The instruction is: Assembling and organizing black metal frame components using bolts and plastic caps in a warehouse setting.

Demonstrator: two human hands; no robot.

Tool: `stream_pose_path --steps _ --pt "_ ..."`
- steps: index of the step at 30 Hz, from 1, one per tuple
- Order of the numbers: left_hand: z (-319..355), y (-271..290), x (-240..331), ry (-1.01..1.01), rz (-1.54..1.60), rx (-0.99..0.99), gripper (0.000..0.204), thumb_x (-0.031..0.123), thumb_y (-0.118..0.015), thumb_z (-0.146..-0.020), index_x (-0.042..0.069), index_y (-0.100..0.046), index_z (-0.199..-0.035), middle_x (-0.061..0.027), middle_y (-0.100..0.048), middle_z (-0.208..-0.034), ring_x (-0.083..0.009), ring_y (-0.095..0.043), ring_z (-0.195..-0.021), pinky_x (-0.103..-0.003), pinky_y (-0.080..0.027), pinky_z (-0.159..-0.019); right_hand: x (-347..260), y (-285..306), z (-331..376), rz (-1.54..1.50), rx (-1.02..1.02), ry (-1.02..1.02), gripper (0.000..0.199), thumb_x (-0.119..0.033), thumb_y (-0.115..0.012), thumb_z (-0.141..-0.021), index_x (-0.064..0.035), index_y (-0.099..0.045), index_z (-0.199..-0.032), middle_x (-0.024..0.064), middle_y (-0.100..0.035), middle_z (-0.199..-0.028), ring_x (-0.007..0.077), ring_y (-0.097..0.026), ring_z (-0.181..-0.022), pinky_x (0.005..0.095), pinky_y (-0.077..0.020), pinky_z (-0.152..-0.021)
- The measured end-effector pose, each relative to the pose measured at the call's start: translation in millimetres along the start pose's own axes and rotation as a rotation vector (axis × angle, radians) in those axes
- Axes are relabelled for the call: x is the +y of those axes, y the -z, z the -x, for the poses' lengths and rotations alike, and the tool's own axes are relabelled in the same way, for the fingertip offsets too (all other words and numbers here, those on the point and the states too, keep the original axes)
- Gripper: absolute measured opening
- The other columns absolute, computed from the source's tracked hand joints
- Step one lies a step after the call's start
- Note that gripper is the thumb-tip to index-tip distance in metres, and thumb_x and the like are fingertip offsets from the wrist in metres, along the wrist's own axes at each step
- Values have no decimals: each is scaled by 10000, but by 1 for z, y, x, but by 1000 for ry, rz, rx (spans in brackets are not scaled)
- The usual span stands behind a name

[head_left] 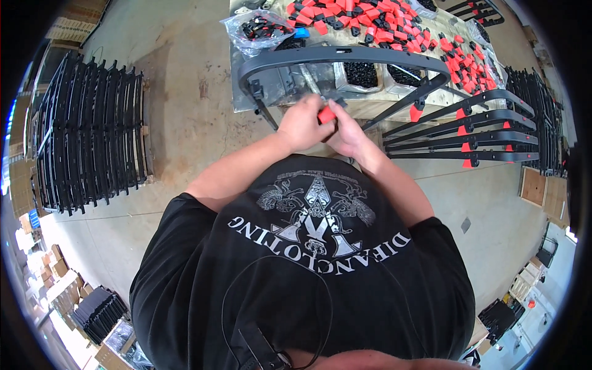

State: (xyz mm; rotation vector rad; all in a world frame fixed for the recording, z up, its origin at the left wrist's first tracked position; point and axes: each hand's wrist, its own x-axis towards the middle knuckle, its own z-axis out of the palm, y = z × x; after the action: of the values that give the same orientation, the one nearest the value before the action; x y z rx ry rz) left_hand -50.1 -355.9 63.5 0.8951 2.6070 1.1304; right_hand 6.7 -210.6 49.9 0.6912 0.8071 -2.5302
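In front of my chest, my two hands meet at the table's near edge. My left hand point(302, 123) is closed around a red and black plastic piece point(327, 114); its red part shows between the fingers. My right hand point(346, 133) pinches the same piece from the other side, thumb along it, and its other fingers are partly hidden. Just beyond the hands stands a black U-shaped tube frame point(345, 57), its long bar crossing over the table. On that frame's right leg sits another red and black piece point(417, 110).
The worktable point(404, 114) carries a heap of red and black pieces point(364, 21), a plastic bag of small parts point(259, 31) and boxes of black parts point(359, 77). Several finished-looking frames point(462, 132) lie at the right. Stacked black frames point(92, 132) stand at the left.
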Motion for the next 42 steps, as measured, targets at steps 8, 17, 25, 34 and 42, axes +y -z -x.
stream_pose_path --steps 8,17,25,34,42 --pt "52 62 -44 -373 69 84 508 348 -838 -743 61 -639 -1111 -112 -675 -1063 -334 -637 -995 -450 -522 -901 32 -17 -17 -195 -251 -88 656 -515 -445 -950 51 -606 -1240 192 -657 -1190 359 -601 -1142 489 -450 -1035" --pt "76 75 -74 -192 -23 -228 333 260 -784 -809 70 -705 -1071 -134 -707 -981 -340 -669 -914 -453 -544 -851 69 -31 -45 8 -242 -151 560 -482 -499 -959 6 -631 -1201 112 -686 -1121 268 -624 -1076 431 -463 -942" --pt "103 76 -131 372 414 -58 160 123 -675 -926 1 -683 -1030 -116 -710 -881 -204 -679 -748 -345 -539 -683 91 -29 -77 524 -1 -227 410 -398 -672 -878 -49 -692 -1093 83 -705 -1031 247 -658 -912 395 -500 -824" --pt "82 88 -165 825 1317 201 175 140 -608 -1015 -5 -628 -1109 -96 -691 -925 -181 -647 -759 -318 -560 -725 107 -60 -130 1278 124 -89 499 -311 -838 -739 2 -694 -1099 127 -720 -1007 219 -685 -920 357 -534 -822" --pt "77 86 -176 754 1359 12 174 173 -615 -1032 18 -644 -1106 -52 -691 -944 -134 -629 -763 -278 -548 -725 110 -58 -131 1151 80 -5 496 -207 -843 -751 23 -656 -1148 122 -709 -1017 203 -676 -929 348 -529 -854"
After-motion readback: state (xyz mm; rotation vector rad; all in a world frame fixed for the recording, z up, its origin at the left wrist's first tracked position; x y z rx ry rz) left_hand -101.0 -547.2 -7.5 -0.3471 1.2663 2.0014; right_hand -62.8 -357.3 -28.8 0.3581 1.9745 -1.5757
